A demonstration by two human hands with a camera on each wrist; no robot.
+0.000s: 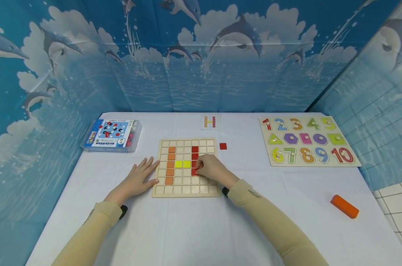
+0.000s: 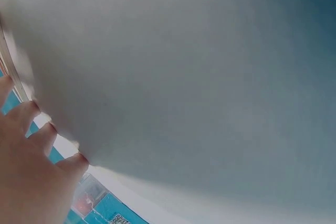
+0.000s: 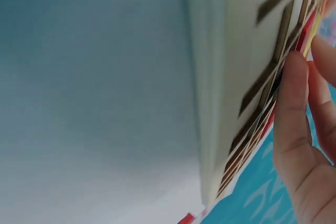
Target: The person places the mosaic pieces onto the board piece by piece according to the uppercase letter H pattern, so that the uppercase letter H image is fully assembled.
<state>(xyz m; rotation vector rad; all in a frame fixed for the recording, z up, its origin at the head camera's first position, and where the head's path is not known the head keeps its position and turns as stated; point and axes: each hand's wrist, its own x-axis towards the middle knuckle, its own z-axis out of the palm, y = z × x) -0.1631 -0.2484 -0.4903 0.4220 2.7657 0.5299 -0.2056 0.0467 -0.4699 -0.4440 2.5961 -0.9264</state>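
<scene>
A light wooden grid board [image 1: 178, 190] lies flat on the table. A column of orange tiles [image 1: 170, 172] is set into its left part, with two yellow tiles [image 1: 182, 164] beside it and a column of red tiles [image 1: 195, 149] farther right. My right hand [image 1: 211, 168] reaches over the board's right side, thumb and fingers curled together, pinching the lowest red tile [image 1: 193, 172] at its square; the hand hides part of the column. My left hand [image 1: 138, 180] lies spread on the table, fingertips and thumb against the board's left edge.
A loose red tile [image 1: 223, 146] lies right of the board. Behind is a pattern card [image 1: 211, 122]. A boxed set [image 1: 111, 136] stands back left, a number-and-shape puzzle [image 1: 307, 147] back right. An orange block [image 1: 344, 206] lies front right on the white table [image 1: 194, 229].
</scene>
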